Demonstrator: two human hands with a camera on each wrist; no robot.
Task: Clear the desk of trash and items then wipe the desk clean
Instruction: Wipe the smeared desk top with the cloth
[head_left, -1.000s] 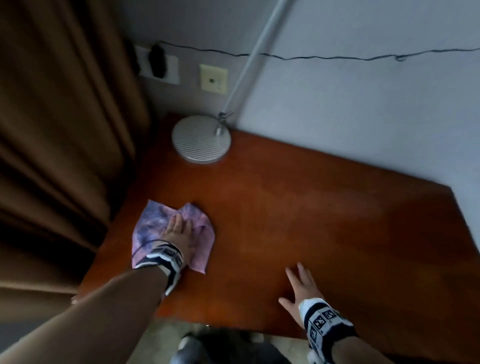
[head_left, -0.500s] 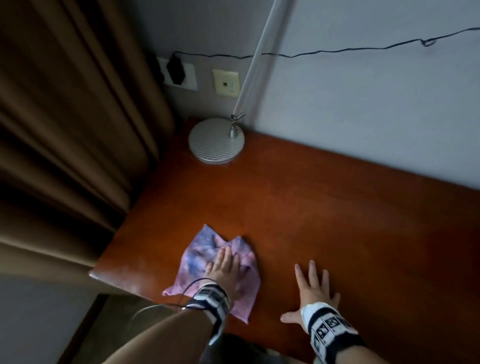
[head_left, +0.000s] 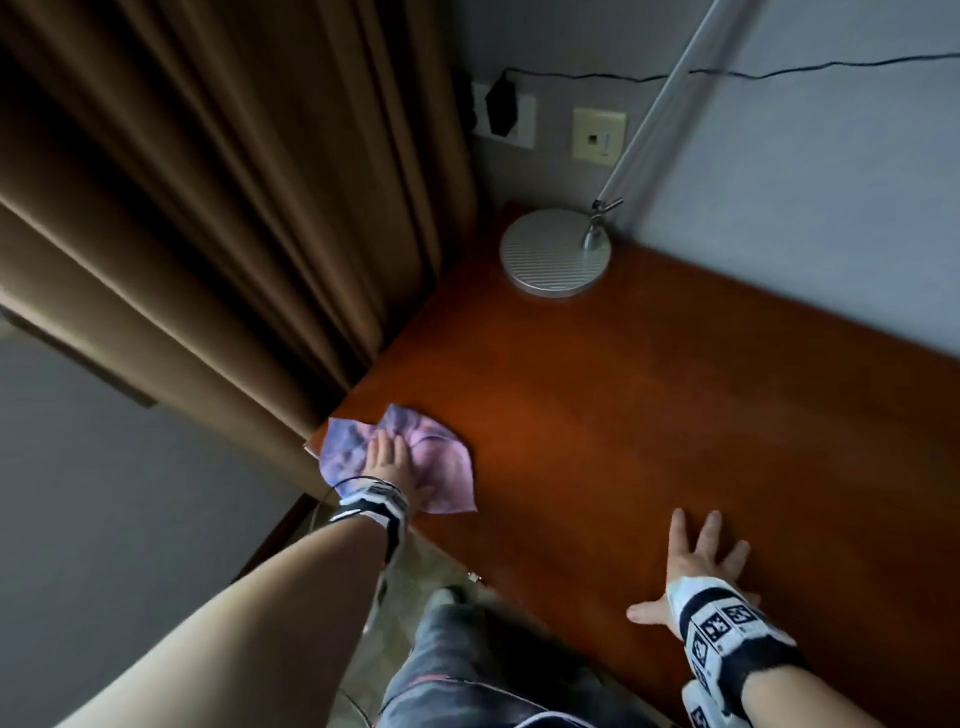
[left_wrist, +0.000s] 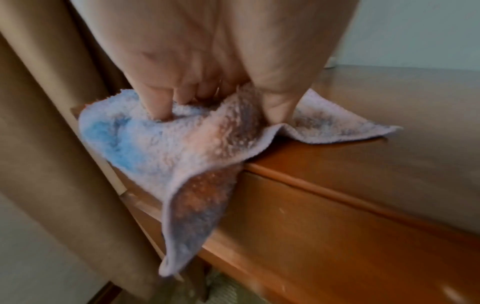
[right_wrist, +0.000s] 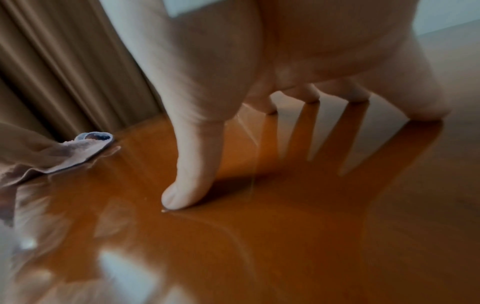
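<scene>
A purple and blue mottled cloth (head_left: 441, 467) lies on the near left corner of the red-brown wooden desk (head_left: 675, 415). My left hand (head_left: 387, 457) presses down on the cloth with its fingers stretched forward. In the left wrist view my left hand (left_wrist: 213, 111) pushes fingertips and thumb into the cloth (left_wrist: 155, 144), and one corner of it droops over the desk edge (left_wrist: 337, 185). My right hand (head_left: 701, 556) rests on bare wood near the front edge, fingers spread. The right wrist view shows that hand (right_wrist: 285, 133) propped on its fingertips on the glossy desk (right_wrist: 259, 246), with the cloth (right_wrist: 85, 148) far left.
A round silver lamp base (head_left: 555, 259) stands at the desk's back left corner, its arm rising along the wall. Brown curtains (head_left: 234, 208) hang against the desk's left side. A wall outlet (head_left: 506, 117) with a black plug sits behind. My legs (head_left: 467, 675) are below the front edge.
My left hand slid the cloth toward the front edge, then left to the desk's near left corner. The right hand stayed planted on the wood. The head view swung left.
</scene>
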